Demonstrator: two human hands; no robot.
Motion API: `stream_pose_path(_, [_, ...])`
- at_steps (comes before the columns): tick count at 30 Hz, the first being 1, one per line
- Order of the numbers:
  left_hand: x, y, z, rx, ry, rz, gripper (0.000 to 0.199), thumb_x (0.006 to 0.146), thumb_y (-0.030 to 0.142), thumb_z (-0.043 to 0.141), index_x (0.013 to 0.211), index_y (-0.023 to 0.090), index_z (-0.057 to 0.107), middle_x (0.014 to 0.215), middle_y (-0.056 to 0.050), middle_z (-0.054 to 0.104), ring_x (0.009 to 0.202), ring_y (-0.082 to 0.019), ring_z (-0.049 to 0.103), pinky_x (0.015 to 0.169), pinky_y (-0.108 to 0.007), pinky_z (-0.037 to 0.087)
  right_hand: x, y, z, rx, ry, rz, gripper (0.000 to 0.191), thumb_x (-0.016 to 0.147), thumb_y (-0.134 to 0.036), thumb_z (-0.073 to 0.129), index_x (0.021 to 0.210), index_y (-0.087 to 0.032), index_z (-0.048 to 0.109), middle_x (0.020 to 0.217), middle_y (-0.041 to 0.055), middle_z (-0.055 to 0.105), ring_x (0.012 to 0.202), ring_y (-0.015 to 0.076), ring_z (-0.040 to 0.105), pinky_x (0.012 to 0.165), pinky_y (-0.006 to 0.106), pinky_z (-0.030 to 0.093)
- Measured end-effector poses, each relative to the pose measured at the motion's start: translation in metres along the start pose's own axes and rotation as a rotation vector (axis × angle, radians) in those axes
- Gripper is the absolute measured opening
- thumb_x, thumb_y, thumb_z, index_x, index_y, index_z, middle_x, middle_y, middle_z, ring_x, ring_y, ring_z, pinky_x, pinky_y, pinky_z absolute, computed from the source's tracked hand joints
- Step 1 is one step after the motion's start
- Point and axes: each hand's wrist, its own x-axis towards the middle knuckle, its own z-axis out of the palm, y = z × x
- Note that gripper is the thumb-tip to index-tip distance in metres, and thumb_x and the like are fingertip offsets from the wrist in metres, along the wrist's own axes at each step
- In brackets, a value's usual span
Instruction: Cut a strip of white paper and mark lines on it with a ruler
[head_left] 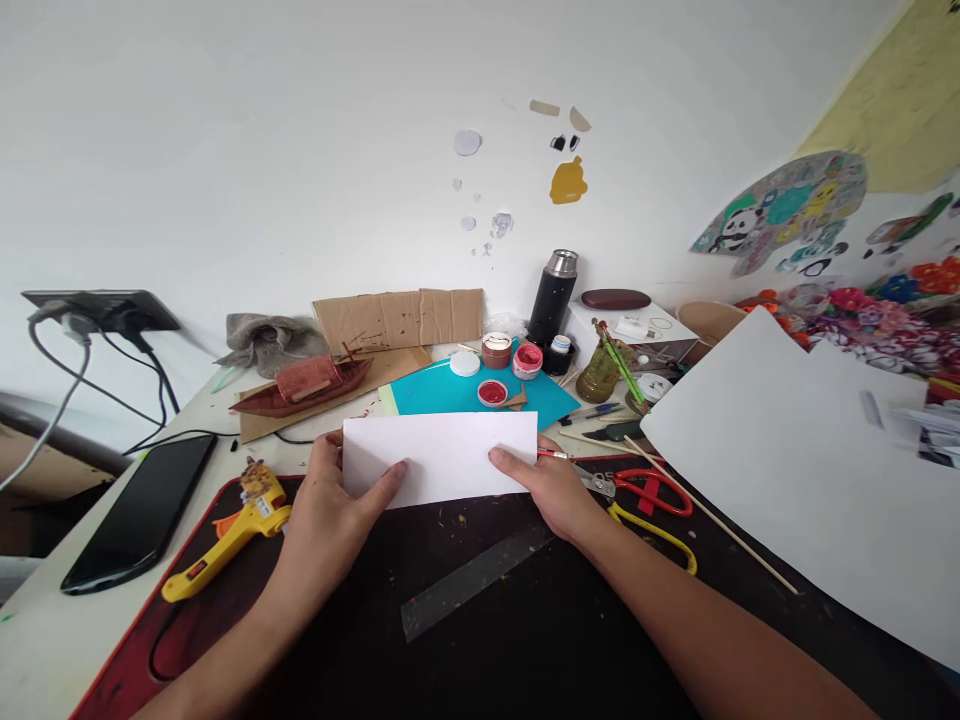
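Bare forearms (697,610) reach in from the two lower corners, and between them spreads a black desk mat (525,650) with a clear plastic ruler (476,580) lying aslant on it. Near the middle of the view, over the mat's far edge, the left hand (330,510) and right hand (551,490) hold a white paper strip (446,460), one at each end. Both thumbs press on its near face; the other fingers are mostly hidden behind, so their exact placement cannot be told. A red pencil (553,454) shows beside the right hand; whether it is gripped is unclear.

The strip looks very light and thin, likely to bend, crease or tear if squeezed hard, and probably not slippery. Its short ends, pinched gently between thumb and fingers, seem the best hold, leaving the middle free. It is a plain, unmarked wide rectangle, straight-edged, its lower edge rising slightly rightward.
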Motion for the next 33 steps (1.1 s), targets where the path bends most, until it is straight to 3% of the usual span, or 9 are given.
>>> stream_pose_path(14, [-0.004, -0.003, 0.001, 0.025, 0.052, 0.062, 0.074, 0.067, 0.082, 0.073, 0.112, 0.027, 0.054, 0.105, -0.008, 0.071, 0.093, -0.036, 0.070, 0.077, -0.049, 0.057, 0.003, 0.006, 0.002, 0.032, 0.002, 0.027, 0.054, 0.062, -0.053, 0.103, 0.103, -0.023, 0.085, 0.115, 0.0092, 0.087, 0.115, 0.0368, 0.081, 0.107, 0.052, 0.061])
stream_pose_path(19, [-0.004, -0.008, 0.002, -0.014, 0.044, 0.061, 0.075, 0.067, 0.082, 0.076, 0.113, 0.028, 0.052, 0.107, -0.006, 0.070, 0.094, -0.035, 0.070, 0.078, -0.047, 0.058, 0.004, 0.010, -0.001, 0.012, -0.050, 0.020, 0.057, 0.066, -0.059, 0.100, 0.109, -0.024, 0.086, 0.118, 0.0095, 0.087, 0.111, 0.0380, 0.081, 0.094, 0.051, 0.066])
stream_pose_path(24, [-0.006, -0.009, 0.002, -0.012, 0.041, 0.063, 0.077, 0.067, 0.083, 0.077, 0.115, 0.028, 0.052, 0.110, -0.007, 0.070, 0.096, -0.036, 0.071, 0.076, -0.046, 0.058, 0.004, 0.012, -0.004, -0.052, -0.059, -0.026, 0.053, 0.069, -0.060, 0.099, 0.109, -0.026, 0.087, 0.122, 0.0086, 0.086, 0.121, 0.0373, 0.078, 0.112, 0.054, 0.058])
stream_pose_path(28, [-0.008, -0.007, 0.001, -0.011, 0.056, 0.097, 0.074, 0.070, 0.081, 0.076, 0.116, 0.027, 0.053, 0.115, -0.007, 0.070, 0.102, -0.036, 0.071, 0.080, -0.046, 0.058, 0.003, 0.011, -0.002, -0.013, -0.081, 0.003, 0.053, 0.068, -0.060, 0.100, 0.106, -0.025, 0.087, 0.122, 0.0091, 0.086, 0.121, 0.0380, 0.078, 0.112, 0.056, 0.058])
stream_pose_path(33, [-0.010, -0.001, 0.002, 0.034, 0.077, 0.092, 0.072, 0.068, 0.078, 0.075, 0.113, 0.027, 0.053, 0.108, -0.006, 0.069, 0.096, -0.035, 0.069, 0.079, -0.047, 0.059, 0.003, 0.011, 0.000, 0.024, 0.009, 0.051, 0.058, 0.061, -0.056, 0.104, 0.105, -0.025, 0.085, 0.119, 0.0083, 0.087, 0.120, 0.0391, 0.079, 0.113, 0.058, 0.058])
